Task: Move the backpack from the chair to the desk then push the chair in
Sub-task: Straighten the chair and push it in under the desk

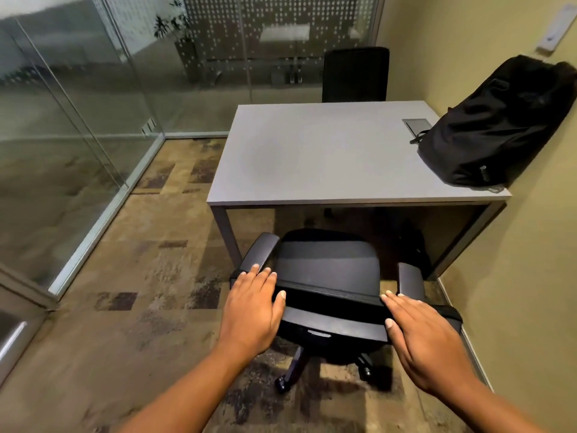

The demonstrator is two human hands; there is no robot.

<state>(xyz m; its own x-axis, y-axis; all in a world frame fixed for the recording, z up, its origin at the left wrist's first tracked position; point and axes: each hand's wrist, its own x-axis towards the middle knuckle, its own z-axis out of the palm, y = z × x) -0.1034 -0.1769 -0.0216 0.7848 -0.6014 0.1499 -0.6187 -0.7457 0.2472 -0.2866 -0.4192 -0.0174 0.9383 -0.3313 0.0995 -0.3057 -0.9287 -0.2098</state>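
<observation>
A black backpack [496,126] lies on the right end of the grey desk [312,157], leaning against the wall. A black office chair [327,270] stands in front of the desk, its seat partly under the desk's front edge and empty. My left hand [253,307] rests flat on the left end of the chair's backrest top, fingers spread. My right hand [427,335] lies flat on the right end of the backrest. Neither hand curls around anything.
A second black chair [354,75] stands behind the desk. Glass partitions [78,120] run along the left and back. The yellow wall [530,276] is close on the right. A cable hatch [416,124] is set in the desk near the backpack. Patterned carpet [140,276] covers the floor.
</observation>
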